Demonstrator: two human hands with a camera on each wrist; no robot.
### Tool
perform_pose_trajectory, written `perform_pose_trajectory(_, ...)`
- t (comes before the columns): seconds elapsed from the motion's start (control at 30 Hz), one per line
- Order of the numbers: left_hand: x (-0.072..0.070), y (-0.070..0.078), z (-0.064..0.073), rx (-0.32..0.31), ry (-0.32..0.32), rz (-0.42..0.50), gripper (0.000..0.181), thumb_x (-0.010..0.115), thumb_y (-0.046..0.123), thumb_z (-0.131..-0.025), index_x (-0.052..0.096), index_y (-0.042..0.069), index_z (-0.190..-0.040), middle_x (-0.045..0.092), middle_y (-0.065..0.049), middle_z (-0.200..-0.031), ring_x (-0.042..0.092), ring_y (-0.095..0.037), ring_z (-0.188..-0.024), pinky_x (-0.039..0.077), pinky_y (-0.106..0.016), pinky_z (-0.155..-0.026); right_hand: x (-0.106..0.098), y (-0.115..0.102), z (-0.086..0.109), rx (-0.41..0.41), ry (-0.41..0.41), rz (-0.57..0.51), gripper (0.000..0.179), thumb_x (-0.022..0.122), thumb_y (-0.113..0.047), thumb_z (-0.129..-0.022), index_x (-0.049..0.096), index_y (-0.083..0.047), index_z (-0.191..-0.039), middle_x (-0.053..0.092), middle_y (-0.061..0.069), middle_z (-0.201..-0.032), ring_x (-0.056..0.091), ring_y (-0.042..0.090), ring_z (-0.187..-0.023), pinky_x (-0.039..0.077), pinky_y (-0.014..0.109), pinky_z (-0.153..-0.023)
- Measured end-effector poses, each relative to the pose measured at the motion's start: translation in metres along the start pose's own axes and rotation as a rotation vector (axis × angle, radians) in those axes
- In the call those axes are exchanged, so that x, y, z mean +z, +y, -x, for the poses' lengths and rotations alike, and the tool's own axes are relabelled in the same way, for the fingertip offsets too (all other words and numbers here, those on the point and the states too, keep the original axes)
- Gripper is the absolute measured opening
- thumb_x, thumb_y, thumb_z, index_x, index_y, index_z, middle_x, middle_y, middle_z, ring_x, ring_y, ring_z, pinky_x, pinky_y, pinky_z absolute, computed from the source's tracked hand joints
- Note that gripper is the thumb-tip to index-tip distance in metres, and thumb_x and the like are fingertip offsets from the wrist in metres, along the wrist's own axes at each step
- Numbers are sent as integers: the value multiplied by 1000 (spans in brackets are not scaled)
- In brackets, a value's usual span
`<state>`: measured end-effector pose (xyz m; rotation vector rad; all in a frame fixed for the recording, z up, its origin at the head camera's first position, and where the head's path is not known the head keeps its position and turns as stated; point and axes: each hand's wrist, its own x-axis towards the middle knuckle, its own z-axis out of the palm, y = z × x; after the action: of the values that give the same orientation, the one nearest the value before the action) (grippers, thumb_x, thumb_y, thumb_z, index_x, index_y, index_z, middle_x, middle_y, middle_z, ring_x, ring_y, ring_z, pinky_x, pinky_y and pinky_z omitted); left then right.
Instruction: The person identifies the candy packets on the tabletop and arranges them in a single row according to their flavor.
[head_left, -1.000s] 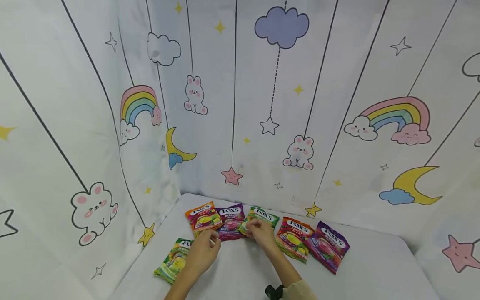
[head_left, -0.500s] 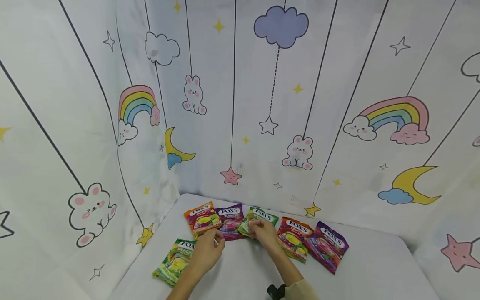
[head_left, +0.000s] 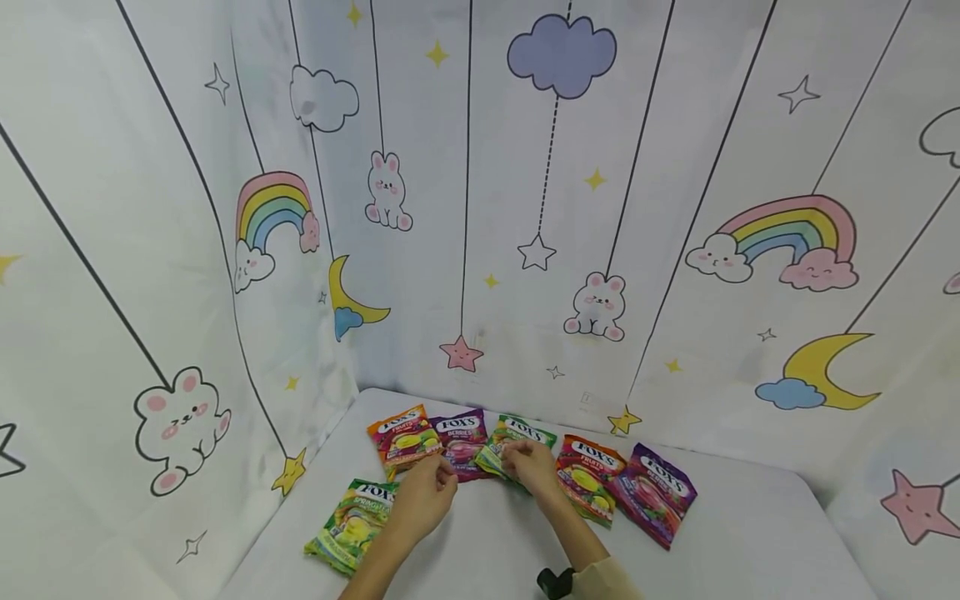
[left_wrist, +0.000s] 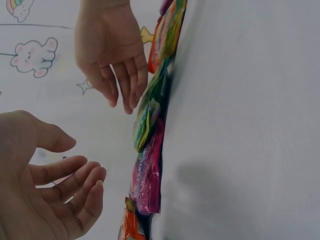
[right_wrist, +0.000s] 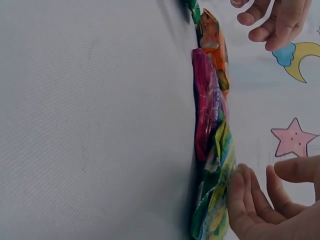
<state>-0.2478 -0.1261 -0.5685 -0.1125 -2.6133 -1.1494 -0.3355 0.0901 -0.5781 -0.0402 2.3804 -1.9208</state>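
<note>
My left hand (head_left: 424,498) hovers in front of the orange Fox's fruits candy bag (head_left: 403,435) at the far left, fingers loosely bent and holding nothing. In the left wrist view, a gap shows between its thumb and fingers (left_wrist: 80,197). My right hand (head_left: 534,468) is over the lower part of a green Fox's candy bag (head_left: 517,429), its fingers relaxed. In the right wrist view its fingertips (right_wrist: 239,180) are close to that bag; contact is hard to tell. Between the hands lies a purple Fox's berries bag (head_left: 459,442).
A second green bag (head_left: 348,525) lies front left, partly behind my left forearm. To the right are another orange bag (head_left: 588,479) and another purple bag (head_left: 656,493), overlapping at their edges. All rest on a white-covered table (head_left: 742,533) before a patterned cloth (head_left: 525,317).
My left hand has drifted slightly right, uncovering more of the front green bag. The right hand has shifted a little to the right. The bags lie as before.
</note>
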Motion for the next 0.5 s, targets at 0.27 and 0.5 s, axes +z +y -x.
perform_pose_trajectory(0.27, 2, 4, -1, -13, -22, -25, 10, 72, 22, -98, 66, 15, -101, 61, 7, -88, 57, -6, -79, 51, -27, -69, -3, 1, 0, 14, 17, 9, 24, 64, -13, -101, 68, 7, -114, 71, 22, -108, 72, 31, -95, 60, 42, -86)
perform_pose_trajectory(0.5, 6, 5, -5, -11, -15, -43, 9, 72, 22, -97, 66, 17, -99, 61, 8, -87, 56, -6, -77, 50, -27, -69, -7, 4, -6, 17, 60, 37, 22, 66, -12, -98, 69, 5, -113, 71, 16, -103, 71, 27, -93, 60, 39, -84)
